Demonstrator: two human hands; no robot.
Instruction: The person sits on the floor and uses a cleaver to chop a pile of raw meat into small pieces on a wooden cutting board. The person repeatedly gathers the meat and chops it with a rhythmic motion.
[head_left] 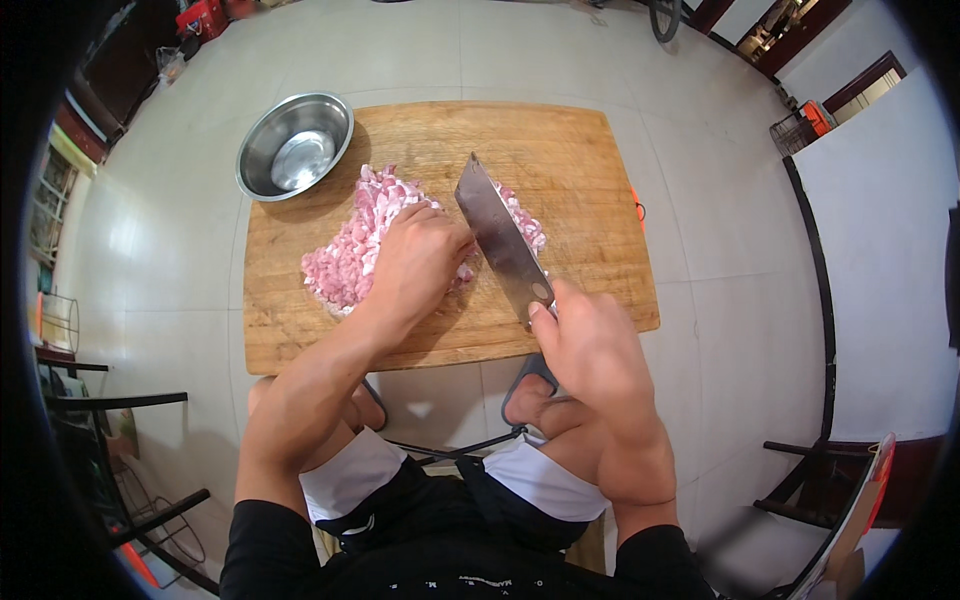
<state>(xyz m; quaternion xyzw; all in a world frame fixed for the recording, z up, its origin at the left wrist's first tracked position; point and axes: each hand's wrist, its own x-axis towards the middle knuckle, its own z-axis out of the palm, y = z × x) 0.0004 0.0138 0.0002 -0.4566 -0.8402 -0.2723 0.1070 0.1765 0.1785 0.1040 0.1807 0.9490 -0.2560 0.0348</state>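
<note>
My right hand (595,340) is wrapped round the handle of a cleaver (502,235), its thumb against the lower end of the blade. The broad blade slants across the middle of the wooden cutting board (580,150), its tip pointing away from me. Just left of the blade, my left hand (418,255) presses curled fingers down on raw pink meat; the fingertips are hidden. Diced meat (345,250) spreads in a pile around and left of that hand. More small pieces (530,225) lie along the blade's right side.
A steel bowl (262,150) stands at the board's far left corner, with no meat visible in it. Pale floor tiles (720,250) surround the board. Dark-legged chairs or racks (120,402) are at lower left, and a wire basket (790,130) is at far right.
</note>
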